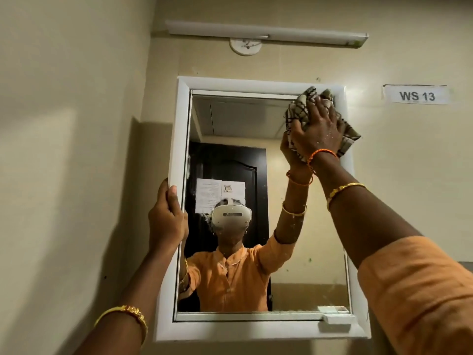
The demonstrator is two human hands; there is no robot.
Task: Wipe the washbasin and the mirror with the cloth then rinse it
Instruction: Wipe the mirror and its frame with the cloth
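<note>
Wiping the mirror (256, 162) now: my right hand (320, 131) presses the cloth (298, 111) flat-fingered, left hand (167, 219) gripping the frame beside it; basin unseen, rinse still ahead, I judge.

your left hand (167, 222) is raised toward ten o'clock, forearm rising from the lower left, fingers and thumb curled in a grip at its height. your right hand (317, 129) reaches higher, toward one o'clock, arm nearly straight, wrist bent back, fingers spread and pressing flat, palm facing away from you.
</note>
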